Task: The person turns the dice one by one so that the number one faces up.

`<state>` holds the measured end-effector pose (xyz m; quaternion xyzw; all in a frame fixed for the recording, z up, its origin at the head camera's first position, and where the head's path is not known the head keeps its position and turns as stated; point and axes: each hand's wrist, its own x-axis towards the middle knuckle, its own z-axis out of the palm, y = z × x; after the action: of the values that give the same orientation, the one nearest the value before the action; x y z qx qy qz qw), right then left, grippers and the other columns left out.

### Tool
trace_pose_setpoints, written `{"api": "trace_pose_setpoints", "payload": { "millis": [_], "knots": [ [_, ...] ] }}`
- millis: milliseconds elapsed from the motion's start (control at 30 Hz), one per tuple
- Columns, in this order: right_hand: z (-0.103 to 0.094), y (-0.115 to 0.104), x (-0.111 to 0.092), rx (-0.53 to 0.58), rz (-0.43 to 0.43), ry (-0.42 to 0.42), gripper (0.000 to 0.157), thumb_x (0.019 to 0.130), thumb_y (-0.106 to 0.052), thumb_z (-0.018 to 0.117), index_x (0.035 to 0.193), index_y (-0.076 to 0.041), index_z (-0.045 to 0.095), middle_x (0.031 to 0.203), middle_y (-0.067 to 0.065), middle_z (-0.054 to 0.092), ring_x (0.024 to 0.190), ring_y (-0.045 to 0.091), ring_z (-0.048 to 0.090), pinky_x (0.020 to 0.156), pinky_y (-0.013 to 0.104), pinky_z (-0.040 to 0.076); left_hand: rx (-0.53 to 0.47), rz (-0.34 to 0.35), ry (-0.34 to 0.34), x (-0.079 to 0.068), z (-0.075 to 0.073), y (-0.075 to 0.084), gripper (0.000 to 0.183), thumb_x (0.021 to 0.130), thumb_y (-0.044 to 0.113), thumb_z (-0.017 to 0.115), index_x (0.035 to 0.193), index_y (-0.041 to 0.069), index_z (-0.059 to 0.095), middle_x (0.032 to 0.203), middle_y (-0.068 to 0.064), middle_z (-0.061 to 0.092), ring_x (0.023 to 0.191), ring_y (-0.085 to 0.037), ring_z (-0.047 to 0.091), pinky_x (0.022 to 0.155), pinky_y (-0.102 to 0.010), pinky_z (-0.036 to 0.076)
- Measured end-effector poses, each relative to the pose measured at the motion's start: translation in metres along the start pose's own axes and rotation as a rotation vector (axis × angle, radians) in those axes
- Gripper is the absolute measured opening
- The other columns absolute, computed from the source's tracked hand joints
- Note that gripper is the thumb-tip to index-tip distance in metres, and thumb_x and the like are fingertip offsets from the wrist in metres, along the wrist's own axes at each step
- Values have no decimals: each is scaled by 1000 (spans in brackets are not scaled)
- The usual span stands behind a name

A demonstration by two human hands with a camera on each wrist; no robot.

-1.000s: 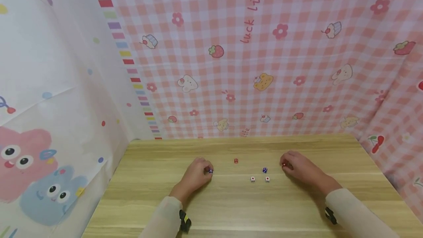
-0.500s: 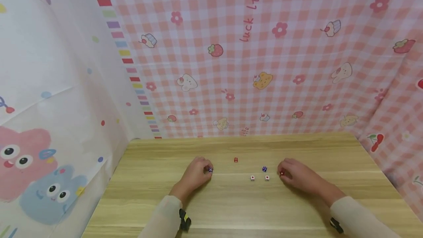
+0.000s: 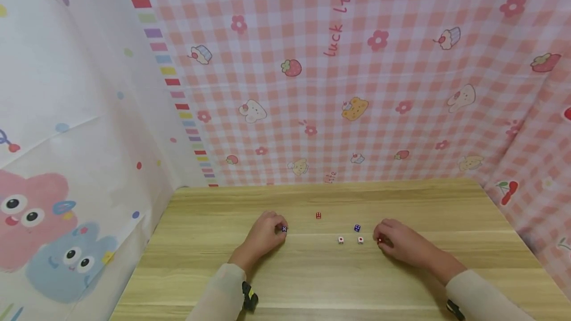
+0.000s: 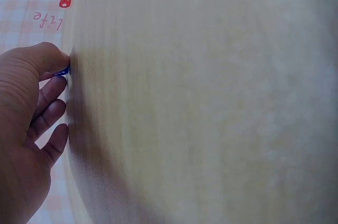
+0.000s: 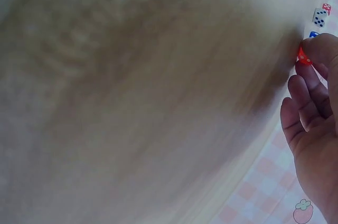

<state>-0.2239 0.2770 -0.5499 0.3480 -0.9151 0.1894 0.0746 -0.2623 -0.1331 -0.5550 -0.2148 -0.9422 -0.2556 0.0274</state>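
My left hand [image 3: 264,237] pinches a blue die [image 3: 284,229] between thumb and finger, low at the wooden table; in the left wrist view the blue die [image 4: 63,71] is mostly covered by the thumb. On the other side, my right hand [image 3: 403,241] pinches a red die [image 3: 379,240], and the right wrist view shows that red die [image 5: 303,56] under the thumb. Between the hands lie a second red die [image 3: 318,215] at the back, a second blue die [image 3: 357,228], and two white dice, one left [image 3: 341,240] and one right [image 3: 360,240], each with a red dot on top.
The wooden table [image 3: 312,281] reaches back to a pink checked cloth [image 3: 276,133] hung as a wall. A white printed cloth [image 3: 89,113] hangs at the left, and more checked cloth [image 3: 544,162] closes the right side.
My right hand has come toward the front of the table and slightly left with the red die, ending beside the right white die. The left hand and the loose dice stay in place.
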Motion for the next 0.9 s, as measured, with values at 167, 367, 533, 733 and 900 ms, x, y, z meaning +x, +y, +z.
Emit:
{"api": "trace_pose_setpoints", "payload": {
  "millis": [167, 367, 533, 733, 900],
  "knots": [
    [1, -1, -1, -6, -2, 3, 21, 86, -7, 79, 94, -20, 65, 90, -12, 55, 83, 1, 48, 70, 26, 49, -1, 7, 5, -1, 1, 0, 8, 85, 11, 79, 89, 16, 73, 87, 5, 60, 86, -12, 50, 77, -29, 48],
    [3, -1, -1, -8, -6, 18, 21, 86, -6, 79, 94, -19, 65, 90, -11, 55, 83, 1, 48, 69, 25, 49, 3, 5, 10, 0, 1, 0, 8, 86, 11, 78, 90, 17, 74, 87, 5, 61, 86, -11, 50, 77, -29, 48],
    [5, 0, -1, -21, 9, 14, 20, 86, -8, 79, 95, -19, 65, 91, -12, 55, 83, 0, 48, 70, 25, 49, 6, 4, 12, 0, 1, -1, 8, 86, 11, 78, 90, 17, 74, 87, 5, 60, 86, -12, 50, 78, -29, 48],
    [7, 2, -2, -27, 5, 31, 20, 86, -8, 79, 95, -19, 65, 90, -11, 55, 83, 0, 48, 70, 25, 50, 9, 2, 10, 0, 1, 0, 8, 86, 12, 78, 90, 16, 73, 87, 5, 60, 86, -11, 50, 78, -29, 48],
    [4, 1, -2, -14, 16, 14, 21, 86, -8, 79, 96, -20, 64, 91, -12, 55, 84, 0, 48, 71, 24, 49, 8, -5, 5, 0, 1, 0, 8, 86, 12, 78, 90, 17, 73, 87, 5, 60, 86, -11, 49, 77, -29, 47]
  ]
}}
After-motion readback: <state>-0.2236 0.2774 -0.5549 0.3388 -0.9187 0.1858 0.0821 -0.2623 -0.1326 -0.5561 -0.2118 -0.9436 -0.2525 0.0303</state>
